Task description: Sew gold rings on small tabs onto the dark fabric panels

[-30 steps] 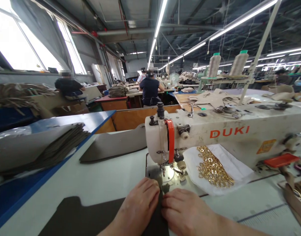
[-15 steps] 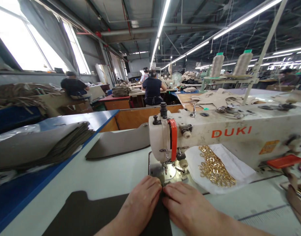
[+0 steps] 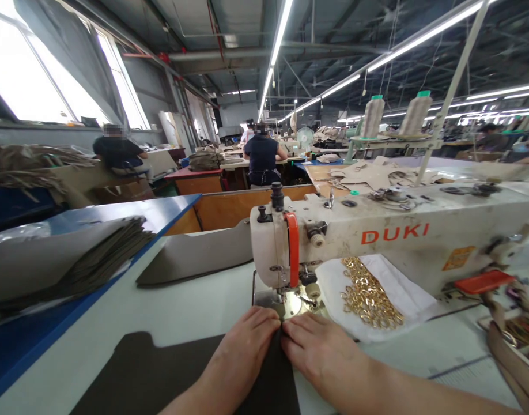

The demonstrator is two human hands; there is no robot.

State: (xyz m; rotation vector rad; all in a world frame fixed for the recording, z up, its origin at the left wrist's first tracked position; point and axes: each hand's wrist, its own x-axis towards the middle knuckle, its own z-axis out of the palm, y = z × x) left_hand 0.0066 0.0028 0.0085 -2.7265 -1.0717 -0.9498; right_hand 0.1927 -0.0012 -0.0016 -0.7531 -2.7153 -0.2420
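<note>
A dark grey-brown fabric panel [image 3: 169, 369] lies flat on the pale table, its far edge running up to the sewing machine [image 3: 264, 245] marked DUKI. My left hand [image 3: 247, 349] is closed on that edge, fingers and thumb pinched together just in front of the presser foot. Beside it, my right hand [image 3: 316, 351] grips the same edge, with its fingertips almost meeting the left ones. The fingers hide the bit of panel between them. To the right of the needle area, gold-coloured metal rings [image 3: 370, 297] lie heaped on a white cloth [image 3: 409, 288].
Another dark panel [image 3: 199, 253] rests behind the needle area. On the blue-edged table to the left is a stack of similar panels [image 3: 74, 259]. Thread cones [image 3: 372, 118] stand behind the machine. A brown strap [image 3: 504, 357] hangs at the right. Other people sit further off.
The whole view has shifted slightly, so the machine and rings appear further left. Both hands keep their pinch on the panel's edge, with little visible movement against the machine.
</note>
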